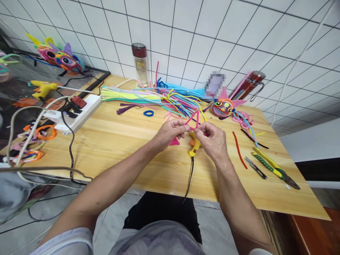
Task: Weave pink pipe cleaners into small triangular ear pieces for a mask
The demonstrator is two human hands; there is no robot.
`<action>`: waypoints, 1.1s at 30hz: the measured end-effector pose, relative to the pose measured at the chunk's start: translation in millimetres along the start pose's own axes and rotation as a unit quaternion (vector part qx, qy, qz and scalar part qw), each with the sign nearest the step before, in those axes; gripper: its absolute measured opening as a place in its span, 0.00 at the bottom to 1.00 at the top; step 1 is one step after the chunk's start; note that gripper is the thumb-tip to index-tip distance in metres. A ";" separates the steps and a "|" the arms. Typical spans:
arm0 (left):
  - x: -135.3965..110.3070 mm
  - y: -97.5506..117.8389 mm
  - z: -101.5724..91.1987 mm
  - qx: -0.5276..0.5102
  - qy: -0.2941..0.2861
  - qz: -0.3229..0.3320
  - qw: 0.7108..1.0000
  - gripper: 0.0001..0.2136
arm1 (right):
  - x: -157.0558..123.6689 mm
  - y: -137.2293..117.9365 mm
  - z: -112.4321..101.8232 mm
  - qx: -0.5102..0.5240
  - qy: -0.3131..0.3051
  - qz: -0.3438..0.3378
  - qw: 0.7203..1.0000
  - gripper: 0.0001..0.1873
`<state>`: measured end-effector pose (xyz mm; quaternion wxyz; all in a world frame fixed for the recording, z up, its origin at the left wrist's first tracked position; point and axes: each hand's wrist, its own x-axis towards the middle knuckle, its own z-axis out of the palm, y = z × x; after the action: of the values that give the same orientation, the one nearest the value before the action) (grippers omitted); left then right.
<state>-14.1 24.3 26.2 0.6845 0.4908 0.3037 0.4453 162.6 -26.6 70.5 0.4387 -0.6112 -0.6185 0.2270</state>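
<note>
A pink pipe cleaner (197,118), bent into a pointed triangle, is held up over the table between my two hands. My left hand (174,132) pinches its left lower corner, and the fingers of my right hand (212,138) close on the right one. Under the hands lies a yellow glue gun (196,147), partly hidden by my right hand, its black cord running off the front edge. A small pink fuzzy piece (174,141) rests below my left hand. Behind the hands spreads a heap of colourful pipe cleaners (148,95).
A white power strip (79,115) and another yellow glue gun (44,89) are at left. Along the wall stand a glass bottle (140,65), a red flask (249,85) and a colourful fuzzy mask (223,107). Thread snips (256,168) and green-yellow pliers (275,168) lie at right.
</note>
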 end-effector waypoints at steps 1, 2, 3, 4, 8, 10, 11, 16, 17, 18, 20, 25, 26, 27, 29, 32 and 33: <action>-0.1 0.1 0.2 0.002 0.004 0.002 1.000 0.18 | -0.4 -0.8 0.2 0.000 -0.004 0.004 1.000 0.10; -0.2 0.3 0.6 0.004 0.007 0.004 1.000 0.17 | -0.7 -1.5 0.2 0.001 -0.007 0.007 1.000 0.09; -0.4 0.5 1.0 0.005 0.008 0.004 1.000 0.17 | -1.0 -1.8 0.2 0.002 -0.008 0.009 1.000 0.09; -0.6 0.7 1.5 0.003 0.007 0.003 1.000 0.17 | -1.1 -1.7 0.0 0.003 -0.007 0.010 1.000 0.10; -1.3 2.0 3.9 -0.030 -0.024 -0.007 0.999 0.22 | 0.4 0.9 -1.5 0.011 0.008 0.006 1.000 0.11; -1.4 2.6 4.9 -0.052 -0.036 -0.013 0.998 0.23 | 1.7 2.4 -2.4 0.015 0.012 0.011 1.000 0.11; -1.2 2.8 5.2 -0.059 -0.036 -0.015 0.997 0.24 | 2.1 3.0 -2.7 0.018 0.013 0.014 1.000 0.11; -0.6 0.3 4.5 -0.043 -0.007 -0.004 0.999 0.20 | 0.8 2.5 -0.8 0.020 0.005 0.017 1.000 0.11; -0.8 -0.4 4.3 -0.034 -0.003 0.001 0.999 0.19 | 0.0 2.0 0.2 0.020 0.001 0.016 1.000 0.11; -0.9 -1.0 4.1 -0.025 0.000 0.005 1.000 0.19 | -0.7 1.5 1.2 0.020 -0.004 0.015 1.000 0.11; -1.1 -1.7 4.0 -0.013 0.003 0.011 1.000 0.17 | -1.6 0.8 2.3 0.020 -0.013 0.014 1.000 0.11; -0.1 -2.0 3.0 -0.002 0.013 0.026 1.000 0.16 | -0.6 2.4 -2.2 0.040 -0.030 0.026 0.998 0.12; 0.1 -2.2 2.6 -0.001 0.012 0.028 1.000 0.16 | 0.0 3.1 -3.5 0.043 -0.031 0.030 0.998 0.12; 0.3 -2.5 2.2 0.000 0.011 0.029 1.000 0.16 | 0.4 3.7 -4.5 0.044 -0.031 0.031 0.998 0.12; 0.3 -2.7 1.9 0.001 0.007 0.028 1.000 0.16 | 0.9 4.7 -5.2 0.046 -0.035 0.033 0.998 0.13; -0.7 -2.2 3.7 -0.013 -0.003 0.017 1.000 0.16 | 0.8 5.2 -3.6 0.050 -0.036 0.037 0.997 0.13; -1.3 -1.9 4.7 -0.020 -0.007 0.011 1.000 0.17 | 0.6 5.0 -2.8 0.052 -0.034 0.039 0.997 0.14</action>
<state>-10.1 21.0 26.0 0.6911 0.4840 0.2843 0.4554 167.8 -26.0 68.0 0.4391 -0.6028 -0.5966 0.2964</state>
